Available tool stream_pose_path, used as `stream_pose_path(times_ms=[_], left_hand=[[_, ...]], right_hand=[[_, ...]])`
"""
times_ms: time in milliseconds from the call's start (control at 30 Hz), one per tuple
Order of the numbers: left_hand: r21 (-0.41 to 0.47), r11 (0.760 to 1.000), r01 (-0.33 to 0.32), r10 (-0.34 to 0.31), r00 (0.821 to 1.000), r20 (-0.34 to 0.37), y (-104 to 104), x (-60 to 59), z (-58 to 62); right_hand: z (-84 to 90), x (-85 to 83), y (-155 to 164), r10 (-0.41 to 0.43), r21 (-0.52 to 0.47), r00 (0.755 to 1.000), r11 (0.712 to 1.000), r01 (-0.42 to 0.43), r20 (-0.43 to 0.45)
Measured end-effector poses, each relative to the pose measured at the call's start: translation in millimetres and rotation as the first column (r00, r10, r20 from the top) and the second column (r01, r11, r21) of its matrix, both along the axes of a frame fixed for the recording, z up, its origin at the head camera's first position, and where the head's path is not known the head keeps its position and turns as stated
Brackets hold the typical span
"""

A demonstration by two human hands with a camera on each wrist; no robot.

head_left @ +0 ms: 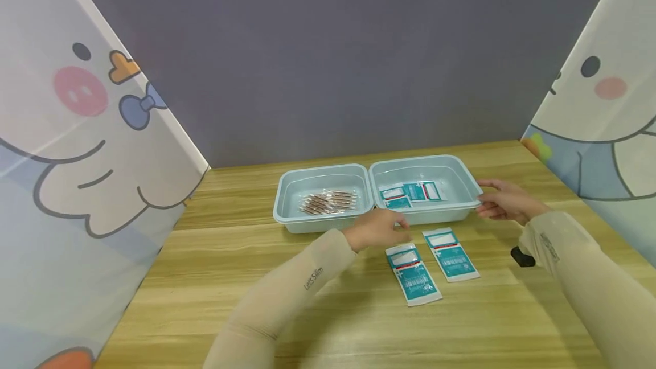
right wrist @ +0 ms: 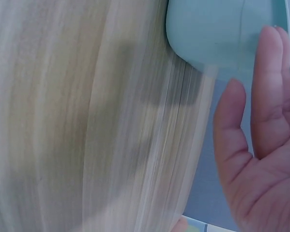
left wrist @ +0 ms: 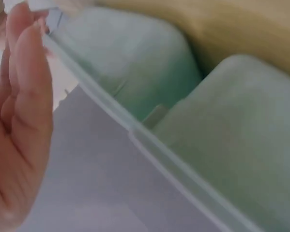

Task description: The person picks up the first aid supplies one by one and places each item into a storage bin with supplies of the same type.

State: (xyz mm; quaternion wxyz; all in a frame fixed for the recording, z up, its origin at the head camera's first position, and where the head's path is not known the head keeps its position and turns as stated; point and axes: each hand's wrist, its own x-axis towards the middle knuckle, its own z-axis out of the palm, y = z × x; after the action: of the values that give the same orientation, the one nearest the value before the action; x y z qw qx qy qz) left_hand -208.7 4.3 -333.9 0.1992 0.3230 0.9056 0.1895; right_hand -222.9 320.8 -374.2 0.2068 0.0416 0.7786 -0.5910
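- Nearest the viewer, two forearms in beige sleeves reach forward over a wooden table (head_left: 215, 300) of pale, straight-grained planks.
- On the table just in front of the right-hand tray (head_left: 463, 178) lie two teal and white sachets (head_left: 412, 274), side by side, flat, each tilted a little; they lie apart and neither hand touches them.
- A small black object (head_left: 521, 257) sits on the table to the right of these sachets, partly hidden by the right sleeve.
- The left hand (head_left: 376, 229) hovers at the front wall of that tray, above the near end of the left sachet; the head view shows it knuckles up, and the left wrist view shows the fingers (left wrist: 23, 96) straight and together beside the tray's rim, holding nothing.
- The right hand (head_left: 504, 201) is at the tray's right end, fingers relaxed and lightly spread, fingertips at or just off the rim; whether they touch it I cannot tell. The right wrist view shows an open palm next to the tray's corner (right wrist: 207, 34).
- Inside that tray lie more teal and white sachets (head_left: 412, 193).
- Touching its left side is a second pale blue-green tray (head_left: 287, 187), holding a heap of thin brown sticks in clear wrappers (head_left: 329, 202).
- Behind both trays stands a plain grey-purple back wall (head_left: 333, 56).
- White panels printed with a cartoon duck (head_left: 87, 130) slant in on the left and right (head_left: 605, 101), enclosing the table.
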Motion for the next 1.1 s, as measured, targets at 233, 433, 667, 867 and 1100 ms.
stream_pose_path(times_ms=[233,433,667,867,1100], left_hand=[[-0.043,0.999,-0.034,0.037,0.996,0.080,-13,8.8,-11.6],[-0.019,0.992,-0.123,0.124,0.961,0.246,-17,11.4,-26.4],[-0.069,0.981,-0.180,0.191,0.956,0.222,-19,2.0,-36.0],[-0.092,0.976,-0.199,0.216,0.943,0.254,-19,-4.1,-43.4],[-0.146,0.977,-0.159,0.191,0.951,0.245,-16,-6.7,-45.8]], right_hand=[[-1.4,0.8,1,-0.007,-0.018,1.000,1.000,0.007,0.018],[-2.0,2.2,2,-0.007,-0.016,1.000,1.000,0.007,0.011],[-0.5,3.6,0,-0.025,-0.030,0.999,0.999,0.025,0.022],[0.0,3.4,-1,-0.057,-0.076,0.998,0.995,0.059,0.028],[-2.9,4.3,-1,-0.072,-0.095,0.997,0.993,0.076,0.041]])
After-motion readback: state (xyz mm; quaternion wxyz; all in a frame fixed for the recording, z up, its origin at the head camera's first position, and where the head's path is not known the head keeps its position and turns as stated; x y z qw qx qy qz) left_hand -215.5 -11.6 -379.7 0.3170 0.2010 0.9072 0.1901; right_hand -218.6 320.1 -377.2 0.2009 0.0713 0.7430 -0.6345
